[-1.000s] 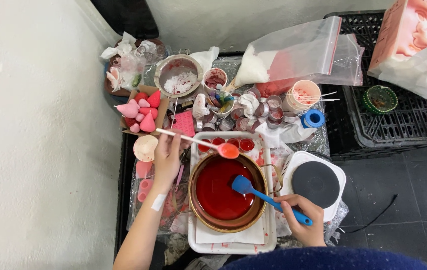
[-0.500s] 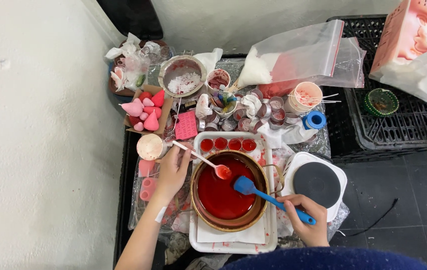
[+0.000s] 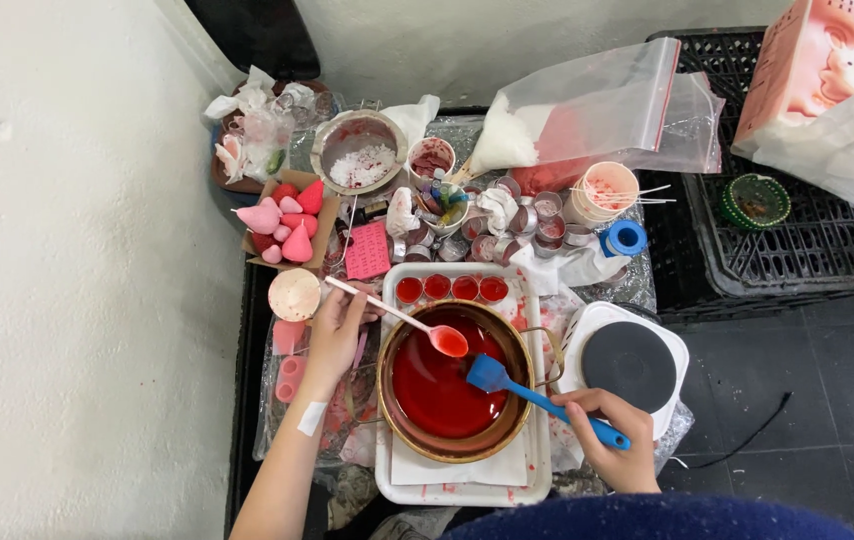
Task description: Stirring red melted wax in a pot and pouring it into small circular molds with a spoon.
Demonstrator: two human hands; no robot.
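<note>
Red liquid fills the round metal pot [image 3: 387, 400], which sits on a white tray [image 3: 537, 470]. In the head view, the left hand [image 3: 335, 330] grasps a white-handled spoon [image 3: 402, 320], its red-coated bowl held over the pot's far rim. The right hand [image 3: 612, 450] is clenched around a blue spatula [image 3: 537, 400], blade resting in the liquid at the pot's right side. Four small red-filled cups [image 3: 450, 288] line the tray's far edge. A round hotplate [image 3: 630, 366] sits just beside the tray's right edge.
</note>
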